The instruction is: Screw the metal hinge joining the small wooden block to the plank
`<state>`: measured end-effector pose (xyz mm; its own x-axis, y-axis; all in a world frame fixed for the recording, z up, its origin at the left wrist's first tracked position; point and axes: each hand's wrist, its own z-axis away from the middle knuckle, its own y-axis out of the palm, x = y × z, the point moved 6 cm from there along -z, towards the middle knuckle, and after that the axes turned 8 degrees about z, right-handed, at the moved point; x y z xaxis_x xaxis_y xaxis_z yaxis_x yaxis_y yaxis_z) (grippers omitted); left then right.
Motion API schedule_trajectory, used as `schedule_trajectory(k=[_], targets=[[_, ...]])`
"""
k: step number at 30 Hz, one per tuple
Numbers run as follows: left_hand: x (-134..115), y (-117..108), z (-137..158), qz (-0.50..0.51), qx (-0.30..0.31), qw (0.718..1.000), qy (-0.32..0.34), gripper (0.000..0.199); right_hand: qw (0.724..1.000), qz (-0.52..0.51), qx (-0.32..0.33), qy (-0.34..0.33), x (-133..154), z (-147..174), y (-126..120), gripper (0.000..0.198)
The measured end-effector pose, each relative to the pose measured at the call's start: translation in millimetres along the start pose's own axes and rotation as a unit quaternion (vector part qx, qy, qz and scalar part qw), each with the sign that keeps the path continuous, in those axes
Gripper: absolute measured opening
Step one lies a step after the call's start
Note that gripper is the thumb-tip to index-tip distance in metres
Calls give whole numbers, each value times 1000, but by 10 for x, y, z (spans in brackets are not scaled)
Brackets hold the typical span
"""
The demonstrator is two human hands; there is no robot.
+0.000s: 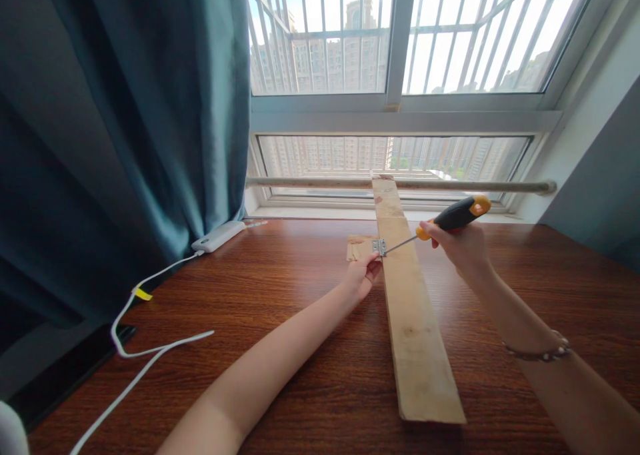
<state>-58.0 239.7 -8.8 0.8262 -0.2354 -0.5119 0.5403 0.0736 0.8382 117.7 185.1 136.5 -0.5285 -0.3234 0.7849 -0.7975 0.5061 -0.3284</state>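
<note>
A long wooden plank (410, 308) lies lengthwise on the table, its far end reaching the window rail. A small wooden board (356, 250) sits against its left side, and a metal hinge (379, 247) spans the joint between them. My left hand (364, 276) is closed at the small board's near edge, thumb beside the hinge and other fingers curled below, partly hidden. In my right hand (463, 248) is a black and yellow screwdriver (455, 215), gripped at the front of its handle. The tilted shaft points down-left, with its tip at the hinge's right leaf.
The brown wooden table (295, 368) extends to the window. A white power strip (220, 236) with a white cable (120, 322) lies at the left by the blue curtain (215, 108). A horizontal rail (320, 184) crosses in front of the window.
</note>
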Motion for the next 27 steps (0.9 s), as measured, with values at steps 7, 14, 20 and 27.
schedule_trajectory(k=[7,14,20,27], targets=[[5,-7,-2,3,-2,1000,-3,13,996,83,-11,-19,95,35,-35,33],[-8,-1,19,11,-23,1000,1,13,989,-32,-116,85,-173,5,-33,38],[-7,8,18,12,-14,1000,0,16,956,-188,-86,206,-696,-302,-143,35],[-5,-12,3,14,-16,1000,5,16,938,103,172,282,-1488,-323,74,28]])
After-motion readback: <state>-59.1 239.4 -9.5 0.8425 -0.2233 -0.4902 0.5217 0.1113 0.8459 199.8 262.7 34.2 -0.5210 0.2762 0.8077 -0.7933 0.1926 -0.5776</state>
